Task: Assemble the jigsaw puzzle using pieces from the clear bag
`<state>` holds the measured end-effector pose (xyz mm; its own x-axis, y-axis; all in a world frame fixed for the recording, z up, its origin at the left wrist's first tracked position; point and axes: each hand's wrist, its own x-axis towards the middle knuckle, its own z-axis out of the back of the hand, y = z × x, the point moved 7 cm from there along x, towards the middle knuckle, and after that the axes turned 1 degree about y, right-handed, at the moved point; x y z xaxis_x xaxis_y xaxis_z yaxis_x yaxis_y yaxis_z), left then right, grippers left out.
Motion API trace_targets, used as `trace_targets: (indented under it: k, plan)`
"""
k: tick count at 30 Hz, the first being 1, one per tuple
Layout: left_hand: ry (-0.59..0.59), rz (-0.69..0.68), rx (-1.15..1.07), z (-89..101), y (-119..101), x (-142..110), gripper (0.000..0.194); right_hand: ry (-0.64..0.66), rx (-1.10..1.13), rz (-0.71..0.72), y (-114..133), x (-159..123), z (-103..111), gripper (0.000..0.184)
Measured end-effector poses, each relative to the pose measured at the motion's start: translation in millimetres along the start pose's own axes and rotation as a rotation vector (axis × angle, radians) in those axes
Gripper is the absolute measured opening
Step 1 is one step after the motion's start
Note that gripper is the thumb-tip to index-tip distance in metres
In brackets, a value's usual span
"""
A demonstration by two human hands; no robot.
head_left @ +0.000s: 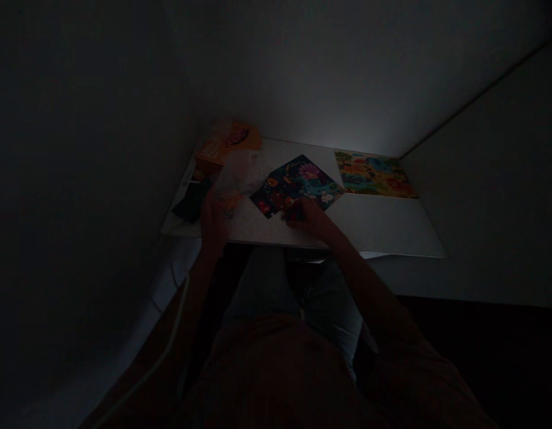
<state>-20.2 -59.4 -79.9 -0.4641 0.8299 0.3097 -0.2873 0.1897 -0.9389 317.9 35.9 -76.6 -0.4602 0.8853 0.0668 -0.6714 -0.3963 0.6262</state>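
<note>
A diamond-shaped patch of brightly coloured, cartoon-like picture (294, 186) lies in the middle of the pale speckled tabletop (383, 223), and it looks like joined puzzle pieces, though the dim light hides any seams. My right hand (309, 218) rests at its lower edge, with the fingertips on or just above it. My left hand (214, 223) is at the table's front left, close to a small orange patch (228, 200). The scene is too dark to show whether either hand holds anything.
A colourful printed picture (374, 174) lies at the far right of the table. An orange box (225, 142) and a dark bag (192, 200) sit at the far left. Pale walls (329, 71) rise behind and beside the table. A white cable (162, 351) runs along my left side.
</note>
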Motion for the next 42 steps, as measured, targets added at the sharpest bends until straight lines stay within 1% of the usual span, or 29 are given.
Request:
trace_targets:
  k: [4,6,12,14,16,18,20,21,22,23,24,26,28,30,32,34,35,37,39,40,42]
  plan:
    - [-0.014,0.003,-0.01,-0.7,2,0,0.064,-0.018,0.008,0.026,5,-1,0,0.048]
    - [-0.013,-0.009,-0.006,-1.3,1,0,0.063,-0.026,0.01,0.026,7,-1,2,0.049]
    - [-0.003,-0.007,0.017,-1.1,0,1,0.072,0.005,0.14,0.029,12,1,7,0.038]
    - [0.004,-0.009,0.014,-1.4,1,1,0.072,0.015,0.165,0.022,13,2,10,0.037]
    - [0.005,-0.004,0.003,-1.5,4,1,0.069,-0.002,0.182,0.01,15,6,18,0.034]
    - [0.003,0.0,-0.004,-1.5,6,1,0.069,-0.085,0.231,-0.006,20,18,33,0.035]
    - [0.006,-0.001,-0.005,-1.5,7,1,0.07,-0.213,0.305,0.001,32,37,54,0.043]
    - [0.01,-0.004,-0.004,-1.7,7,0,0.071,-0.268,0.338,0.022,41,48,63,0.047]
    - [0.014,-0.008,-0.003,-1.8,7,0,0.071,-0.294,0.358,0.055,53,61,69,0.049]
    - [0.016,-0.013,-0.002,-1.9,6,-1,0.072,-0.293,0.37,0.092,66,75,72,0.051]
    - [0.018,-0.018,-0.001,-2.1,6,-1,0.072,-0.258,0.375,0.118,80,89,71,0.052]
    - [0.012,-0.021,0.001,-2.3,6,-2,0.074,-0.124,0.402,0.14,105,113,61,0.061]
    - [0.0,-0.015,0.002,-2.6,9,-1,0.076,0.008,0.457,0.142,123,128,48,0.066]
    - [-0.009,-0.012,0.005,-3.0,12,0,0.078,0.092,0.503,0.147,133,134,39,0.058]
    - [-0.012,-0.024,0.011,-3.3,13,1,0.079,0.135,0.52,0.16,135,134,36,0.047]
    - [-0.012,-0.04,0.018,-3.1,10,1,0.082,0.145,0.513,0.178,131,131,38,0.04]
    - [-0.014,-0.043,0.019,-2.7,9,1,0.083,0.124,0.503,0.187,128,128,40,0.038]
    - [-0.019,-0.038,0.013,-1.6,5,1,0.085,0.031,0.473,0.203,119,119,50,0.036]
    - [-0.017,-0.027,-0.002,-1.2,3,1,0.081,-0.06,0.412,0.217,110,106,58,0.033]
    - [-0.012,-0.021,-0.012,-1.4,3,2,0.078,-0.073,0.363,0.232,107,99,59,0.033]
    - [0.0,-0.011,-0.03,-2.2,3,3,0.071,-0.017,0.242,0.29,104,85,51,0.036]
